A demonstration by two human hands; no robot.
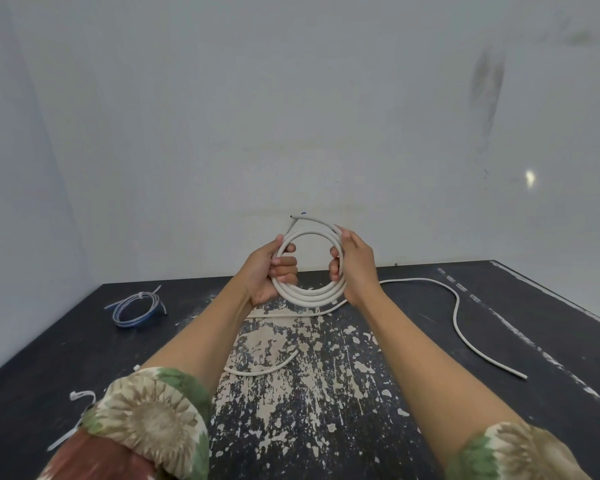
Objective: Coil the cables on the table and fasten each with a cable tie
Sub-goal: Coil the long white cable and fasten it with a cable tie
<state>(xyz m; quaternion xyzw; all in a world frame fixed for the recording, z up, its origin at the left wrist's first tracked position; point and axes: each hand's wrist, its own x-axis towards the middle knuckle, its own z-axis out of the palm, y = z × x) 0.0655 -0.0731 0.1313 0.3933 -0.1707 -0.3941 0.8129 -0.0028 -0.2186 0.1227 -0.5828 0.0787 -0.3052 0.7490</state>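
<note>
You are working in what is looking like a plain workshop or utility room. The dark surface (499,341) in front of you is showing worn, flaking paint in pale patches. The bare white walls (222,116) are standing close around it, and a grey smudge (487,88) is marking the one ahead. Loose cable (456,306) is lying across the surface.

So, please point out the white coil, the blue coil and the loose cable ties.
white coil (309,296): head view, lower arc.
blue coil (132,322): head view, near arc.
loose cable ties (82,395): head view, curled end.
</note>
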